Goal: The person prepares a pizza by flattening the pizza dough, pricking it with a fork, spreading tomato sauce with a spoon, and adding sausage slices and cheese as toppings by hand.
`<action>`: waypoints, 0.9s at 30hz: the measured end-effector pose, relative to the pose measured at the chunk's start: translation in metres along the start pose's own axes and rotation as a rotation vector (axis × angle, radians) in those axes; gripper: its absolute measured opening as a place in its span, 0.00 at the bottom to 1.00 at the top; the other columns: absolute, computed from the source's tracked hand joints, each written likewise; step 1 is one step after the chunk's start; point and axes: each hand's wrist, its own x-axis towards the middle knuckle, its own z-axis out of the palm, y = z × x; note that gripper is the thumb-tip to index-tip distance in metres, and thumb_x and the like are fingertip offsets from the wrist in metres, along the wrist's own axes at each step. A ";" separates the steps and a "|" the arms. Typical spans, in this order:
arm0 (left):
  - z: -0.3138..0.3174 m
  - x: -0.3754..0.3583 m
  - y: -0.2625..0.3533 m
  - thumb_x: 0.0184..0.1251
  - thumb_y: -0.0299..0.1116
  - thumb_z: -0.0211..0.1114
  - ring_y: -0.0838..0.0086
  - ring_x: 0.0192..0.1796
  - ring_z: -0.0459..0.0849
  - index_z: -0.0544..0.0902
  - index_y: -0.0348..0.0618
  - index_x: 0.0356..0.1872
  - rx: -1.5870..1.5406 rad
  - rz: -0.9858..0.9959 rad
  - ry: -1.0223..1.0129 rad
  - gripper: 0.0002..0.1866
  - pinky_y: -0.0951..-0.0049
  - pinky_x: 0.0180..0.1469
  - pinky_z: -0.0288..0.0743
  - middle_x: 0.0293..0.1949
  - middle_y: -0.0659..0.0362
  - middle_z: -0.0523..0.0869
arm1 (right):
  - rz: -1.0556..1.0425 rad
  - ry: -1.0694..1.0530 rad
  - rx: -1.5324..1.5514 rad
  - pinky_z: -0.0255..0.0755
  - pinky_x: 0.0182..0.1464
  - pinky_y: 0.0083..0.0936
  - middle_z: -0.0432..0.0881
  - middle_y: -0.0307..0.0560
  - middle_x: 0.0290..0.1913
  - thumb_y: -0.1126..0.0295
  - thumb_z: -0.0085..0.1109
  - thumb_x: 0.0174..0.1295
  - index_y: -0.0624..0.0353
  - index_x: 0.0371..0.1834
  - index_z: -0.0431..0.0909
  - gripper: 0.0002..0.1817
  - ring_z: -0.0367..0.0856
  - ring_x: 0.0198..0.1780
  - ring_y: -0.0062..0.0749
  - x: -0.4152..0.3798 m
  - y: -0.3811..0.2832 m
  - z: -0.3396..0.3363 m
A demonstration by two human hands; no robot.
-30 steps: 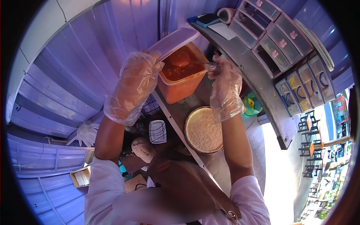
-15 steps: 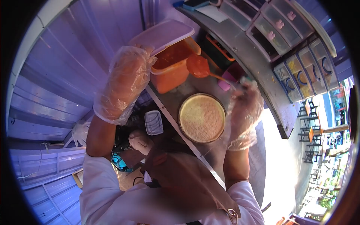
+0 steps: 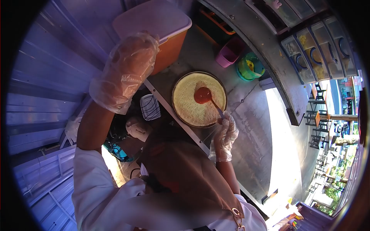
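In a clear plastic glove, my right hand (image 3: 224, 138) grips the handle of a ladle (image 3: 203, 95) full of red sauce. The ladle's bowl is over the middle of a round, pale pizza base (image 3: 189, 106) in a dark-rimmed round pan. My left hand (image 3: 133, 57), also gloved, holds the near edge of a pale lid (image 3: 152, 19); its fingertips are partly hidden by the loose plastic. Beneath that lid stands an orange container (image 3: 168, 52), its contents now covered from view.
Behind the pan stand a pink container (image 3: 228, 54), a teal tub (image 3: 249, 67) with something yellow inside, and a dark crate (image 3: 212, 25). A raised metal shelf (image 3: 266, 57) carries clear drawers (image 3: 316, 50). Below the counter's edge sits a white basket (image 3: 150, 107).
My right hand has brought the sauce-filled ladle from beside the orange container to above the pizza base. My left hand has lowered the lid over the container. The view has shifted.
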 end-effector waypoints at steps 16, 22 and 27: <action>-0.001 0.014 0.002 0.61 0.28 0.73 0.57 0.45 0.85 0.82 0.41 0.41 -0.161 0.008 0.108 0.10 0.60 0.49 0.81 0.41 0.54 0.85 | -0.453 -0.091 -0.320 0.80 0.46 0.36 0.89 0.49 0.41 0.84 0.56 0.56 0.53 0.51 0.84 0.21 0.89 0.42 0.46 -0.001 0.010 -0.020; -0.013 0.020 0.014 0.61 0.27 0.73 0.57 0.45 0.85 0.82 0.40 0.42 -0.135 -0.029 0.054 0.11 0.61 0.49 0.81 0.41 0.54 0.85 | -0.306 -0.081 -0.195 0.80 0.46 0.35 0.89 0.52 0.38 0.77 0.54 0.65 0.59 0.51 0.83 0.14 0.89 0.41 0.43 0.007 0.013 -0.011; -0.014 0.016 0.001 0.61 0.28 0.72 0.57 0.47 0.84 0.82 0.40 0.43 -0.173 0.110 0.080 0.11 0.60 0.51 0.80 0.42 0.53 0.85 | 0.008 0.072 -0.046 0.77 0.47 0.28 0.88 0.48 0.34 0.62 0.48 0.78 0.65 0.51 0.82 0.18 0.86 0.38 0.30 0.018 -0.010 -0.017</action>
